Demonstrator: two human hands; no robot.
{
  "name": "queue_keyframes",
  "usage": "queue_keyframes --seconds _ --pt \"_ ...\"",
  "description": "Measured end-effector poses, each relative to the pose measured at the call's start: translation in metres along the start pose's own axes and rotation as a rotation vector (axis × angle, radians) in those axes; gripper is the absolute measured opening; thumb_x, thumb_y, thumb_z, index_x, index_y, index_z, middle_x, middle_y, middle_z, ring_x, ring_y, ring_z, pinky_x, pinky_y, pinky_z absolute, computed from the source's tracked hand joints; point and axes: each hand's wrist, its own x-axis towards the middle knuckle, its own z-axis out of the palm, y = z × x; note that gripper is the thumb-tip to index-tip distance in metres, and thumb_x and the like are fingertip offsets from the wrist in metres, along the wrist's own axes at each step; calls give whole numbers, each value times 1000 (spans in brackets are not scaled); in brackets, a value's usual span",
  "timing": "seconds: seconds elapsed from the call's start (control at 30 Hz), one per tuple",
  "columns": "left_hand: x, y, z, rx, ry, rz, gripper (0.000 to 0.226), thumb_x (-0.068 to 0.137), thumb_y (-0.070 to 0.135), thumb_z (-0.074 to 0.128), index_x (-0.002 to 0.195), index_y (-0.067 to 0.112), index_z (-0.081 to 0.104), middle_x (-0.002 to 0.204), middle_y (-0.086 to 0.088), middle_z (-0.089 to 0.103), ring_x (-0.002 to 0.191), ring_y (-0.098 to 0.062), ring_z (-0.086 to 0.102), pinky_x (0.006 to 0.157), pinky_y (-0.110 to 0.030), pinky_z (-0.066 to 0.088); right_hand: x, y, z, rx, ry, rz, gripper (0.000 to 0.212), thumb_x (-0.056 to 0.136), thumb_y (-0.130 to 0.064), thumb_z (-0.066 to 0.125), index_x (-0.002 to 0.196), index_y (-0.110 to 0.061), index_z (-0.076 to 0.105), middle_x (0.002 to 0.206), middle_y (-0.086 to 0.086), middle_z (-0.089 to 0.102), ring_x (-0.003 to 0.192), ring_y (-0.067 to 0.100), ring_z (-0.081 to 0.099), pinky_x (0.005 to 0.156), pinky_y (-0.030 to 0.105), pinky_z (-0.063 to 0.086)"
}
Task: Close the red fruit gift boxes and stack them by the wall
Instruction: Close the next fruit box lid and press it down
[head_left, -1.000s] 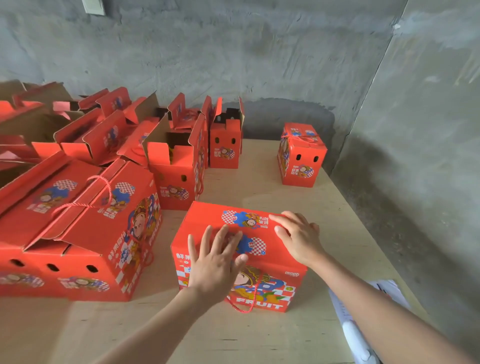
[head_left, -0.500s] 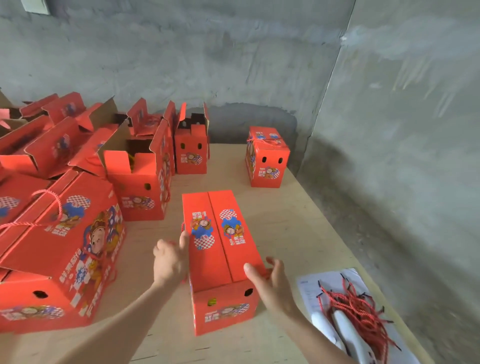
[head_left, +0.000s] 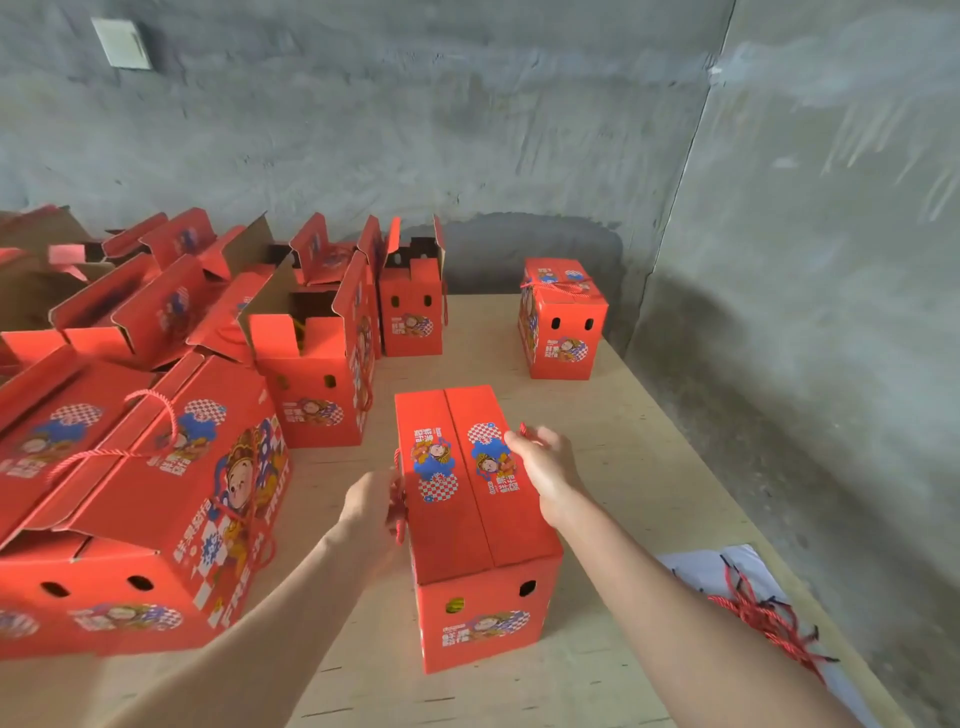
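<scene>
We've got the near box (head_left: 457, 519) before us on the table (head_left: 649, 467), open boxes (head_left: 311, 374) to its left, the far box (head_left: 563, 322) behind by the wall (head_left: 467, 130), cords (head_left: 763, 618) at our right.

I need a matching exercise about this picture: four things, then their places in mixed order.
1. red cardboard box with cord across its lid
2. red cardboard box with no cord on its lid
3. bundle of red cords
4. white square wall plate

a. on the white sheet
b. between left hand and right hand
c. high on the grey wall
d. alone, far right on wooden table

Pairs: 1-d, 2-b, 3-a, 4-c
</scene>
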Motion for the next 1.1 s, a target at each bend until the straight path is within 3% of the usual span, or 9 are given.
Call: queue_keyframes --seconds 0.13,0.23,0.33,0.43,0.53,0.6,0.7,0.93,1.1 --pt "-32 55 17 158 -87 523 34 98 13 43 65 11 52 62 1 45 48 -6 39 42 -16 32 -19 -41 31 20 -264 -260 8 80 -8 66 74 -12 62 77 6 62 74 15 55 68 21 43" --pt "-53 85 22 532 -114 1023 30 93 20 51 72 6 68 68 5 58 64 -5 54 61 -18 41 -36 -55 52 -59 -502 -170 5 68 -7 62 66 -12 60 56 -6 62 54 3 56 59 12 41" --pt "-50 81 14 813 -100 1355 28 93 16 52 75 3 70 73 1 57 72 -16 51 70 -28 39 -37 -60 50 80 -562 -41 19 81 6 50 70 -5 62 53 -1 59 50 9 58 58 18 44" --pt "-27 53 -2 723 51 1012 22 97 14 48 81 11 63 77 1 60 74 -20 57 66 -31 44 -26 -80 26 385 -524 121 21 92 -2 46 77 -4 61 51 0 51 40 11 52 56 23 45" --pt "-10 8 -17 813 -156 677 28 94 17 55 122 10 56 125 -12 57 115 -26 56 96 -43 47 -24 -97 14 314 -481 93 20 93 -8 48 75 -9 57 49 -5 58 49 11 60 67 25 42" --pt "-11 -15 -24 861 -256 693 52 92 19 60 140 10 42 146 -10 34 135 -22 36 113 -32 30 -28 -102 20 208 -429 33 21 92 -10 49 73 -14 57 52 -7 63 60 10 62 74 26 38" --pt "-12 -25 -29 890 -277 734 66 89 20 65 146 12 32 154 -6 16 141 -15 21 103 -11 19 -32 -110 32 146 -357 -60 21 92 -13 50 72 -15 56 52 -8 62 63 11 59 81 30 37" --pt "-10 4 -31 847 -275 764 67 87 23 68 144 12 35 154 -3 23 139 -15 30 108 -20 27 -26 -129 43 51 -324 -354 32 87 -8 53 55 -9 55 51 -2 57 56 12 56 75 31 43" --pt "-7 14 -17 988 -75 846 63 88 34 64 142 12 38 145 -6 37 133 -18 35 106 -29 33 2 -143 35 -60 -215 -387 30 85 -7 55 55 -7 56 54 3 56 56 15 57 68 28 46"
